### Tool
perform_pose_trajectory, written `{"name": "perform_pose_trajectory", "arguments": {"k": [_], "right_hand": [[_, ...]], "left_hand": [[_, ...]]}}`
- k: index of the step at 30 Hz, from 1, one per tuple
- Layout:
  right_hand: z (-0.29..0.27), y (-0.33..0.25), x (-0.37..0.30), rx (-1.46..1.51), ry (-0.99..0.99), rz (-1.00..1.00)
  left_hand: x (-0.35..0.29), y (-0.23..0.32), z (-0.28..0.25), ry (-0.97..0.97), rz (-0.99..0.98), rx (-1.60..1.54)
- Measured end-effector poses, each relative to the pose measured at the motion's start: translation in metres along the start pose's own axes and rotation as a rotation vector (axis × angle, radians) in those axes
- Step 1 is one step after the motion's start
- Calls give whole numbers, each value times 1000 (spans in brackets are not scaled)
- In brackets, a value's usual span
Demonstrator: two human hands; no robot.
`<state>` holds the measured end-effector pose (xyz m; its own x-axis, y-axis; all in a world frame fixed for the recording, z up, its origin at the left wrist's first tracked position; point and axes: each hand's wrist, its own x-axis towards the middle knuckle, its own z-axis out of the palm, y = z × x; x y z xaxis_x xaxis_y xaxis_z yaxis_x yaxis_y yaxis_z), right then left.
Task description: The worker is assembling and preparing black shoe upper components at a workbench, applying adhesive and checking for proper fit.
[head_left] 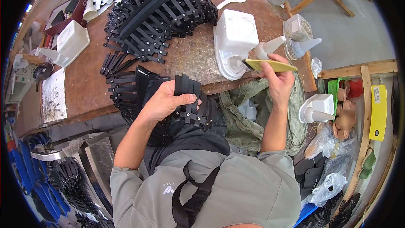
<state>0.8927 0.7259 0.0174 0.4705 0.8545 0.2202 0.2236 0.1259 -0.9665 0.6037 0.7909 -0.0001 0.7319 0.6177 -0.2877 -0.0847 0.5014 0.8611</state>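
Observation:
My left hand (pixel 171 101) is closed on a black strap piece (pixel 187 85), its thumb pressed across the flat bands. More studded black straps (pixel 198 120) hang below it over my lap. My right hand (pixel 278 78) grips a flat yellow-handled brush (pixel 270 65) between thumb and fingers. The brush's dark tip is at the round opening of a white plastic glue pot (pixel 236 33) on the table edge. Whether the tip touches the pot's contents, I cannot tell. A large heap of studded black strap pieces (pixel 156 21) lies on the table beyond my left hand.
The worn brown table (pixel 190 59) ends just before me. Other white pots (pixel 297 31) stand to the right, another pot (pixel 72 42) to the left. A green woven sack (pixel 291 122) gapes below the table edge. Wooden shelving (pixel 366 114) and plastic bags (pixel 331 188) crowd the right.

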Motion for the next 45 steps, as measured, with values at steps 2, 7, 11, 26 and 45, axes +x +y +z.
{"name": "perform_pose_trajectory", "arguments": {"k": [2, 7, 11, 26, 45], "right_hand": [[-6, 17, -1, 5, -24, -35], [-8, 34, -16, -563, -374, -431], [-15, 30, -17, -370, -207, -50], [-3, 27, -31, -650, -249, -385], [88, -22, -16, 114, -468, -49]], "left_hand": [[6, -6, 0, 0, -4, -2], [11, -7, -1, 25, 3, 24], [9, -5, -2, 60, 9, 13], [12, 1, 4, 23, -31, 24], [10, -9, -3, -60, -9, -35]]}}
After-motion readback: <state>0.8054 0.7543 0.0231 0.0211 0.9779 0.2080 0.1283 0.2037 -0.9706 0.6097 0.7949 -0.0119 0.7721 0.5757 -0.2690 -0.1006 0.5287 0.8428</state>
